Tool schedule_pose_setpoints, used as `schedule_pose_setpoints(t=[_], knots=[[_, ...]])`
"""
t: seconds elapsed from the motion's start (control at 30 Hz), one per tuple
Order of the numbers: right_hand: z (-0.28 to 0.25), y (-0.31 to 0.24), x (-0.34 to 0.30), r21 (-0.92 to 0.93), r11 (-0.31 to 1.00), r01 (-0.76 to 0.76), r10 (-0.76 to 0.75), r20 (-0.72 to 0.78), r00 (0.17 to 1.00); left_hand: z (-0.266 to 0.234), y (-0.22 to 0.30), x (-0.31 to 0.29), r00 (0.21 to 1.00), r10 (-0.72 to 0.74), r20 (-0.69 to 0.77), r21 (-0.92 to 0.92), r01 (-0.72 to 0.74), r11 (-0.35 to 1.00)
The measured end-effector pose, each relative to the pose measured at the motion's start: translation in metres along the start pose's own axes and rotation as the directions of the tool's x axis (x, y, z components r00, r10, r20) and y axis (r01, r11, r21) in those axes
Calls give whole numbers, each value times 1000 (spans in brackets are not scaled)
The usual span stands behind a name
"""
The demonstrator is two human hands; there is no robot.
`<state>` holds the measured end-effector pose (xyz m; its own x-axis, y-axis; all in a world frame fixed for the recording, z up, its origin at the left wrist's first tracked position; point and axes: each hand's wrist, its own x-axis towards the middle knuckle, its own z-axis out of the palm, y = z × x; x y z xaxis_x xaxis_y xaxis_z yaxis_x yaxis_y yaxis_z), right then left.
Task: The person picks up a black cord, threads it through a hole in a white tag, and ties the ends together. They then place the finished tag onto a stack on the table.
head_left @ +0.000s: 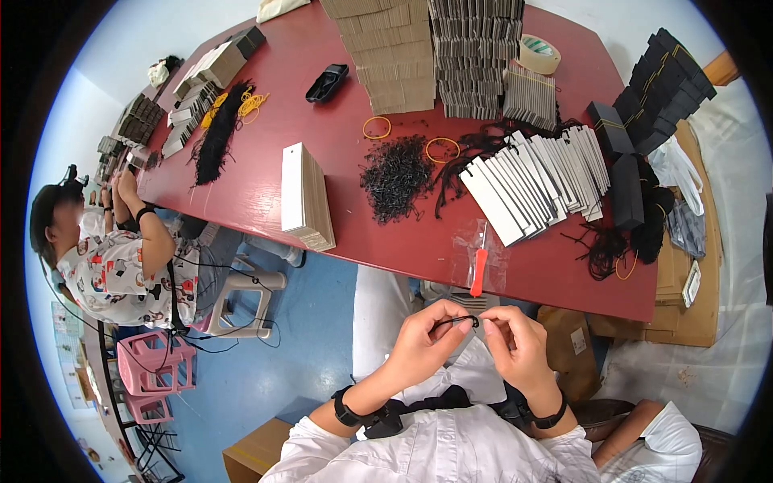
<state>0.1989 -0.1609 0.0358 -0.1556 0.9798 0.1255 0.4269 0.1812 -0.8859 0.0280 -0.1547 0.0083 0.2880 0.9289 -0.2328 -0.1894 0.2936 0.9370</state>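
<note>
Left hand point(431, 340) pinched on a black cord point(453, 321); right hand point(518, 344) just beside its curled end, though from here I cannot tell whether it grips. The cord sits before the near edge of the red table point(266, 161). Step, apparently: fingertip working of the cord; next move likely calls for a steady left pinch.

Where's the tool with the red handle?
In the head view, the red-handled tool lies on clear plastic at the near edge of the red table, right of centre, just beyond the left hand and right hand.
</note>
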Motion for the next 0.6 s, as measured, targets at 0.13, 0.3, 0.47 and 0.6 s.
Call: schedule_pose_setpoints(t=[0.13,0.3,0.47,0.6], knots=[[3,5,-1,0,998,63,-63,-64,996,-1,-2,-1,1000,-14,8,-10,14,1000],[3,7,-2,20,997,77,-76,-49,996,1,-2,-1,1000,-11,1,-14,11,1000],[0,4,0,-54,987,153,-155,-29,987,3,-5,-1,997,71,-28,93,-68,993],[0,3,0,-60,987,151,-153,-33,988,4,-2,-2,988,145,-50,223,-131,966]])
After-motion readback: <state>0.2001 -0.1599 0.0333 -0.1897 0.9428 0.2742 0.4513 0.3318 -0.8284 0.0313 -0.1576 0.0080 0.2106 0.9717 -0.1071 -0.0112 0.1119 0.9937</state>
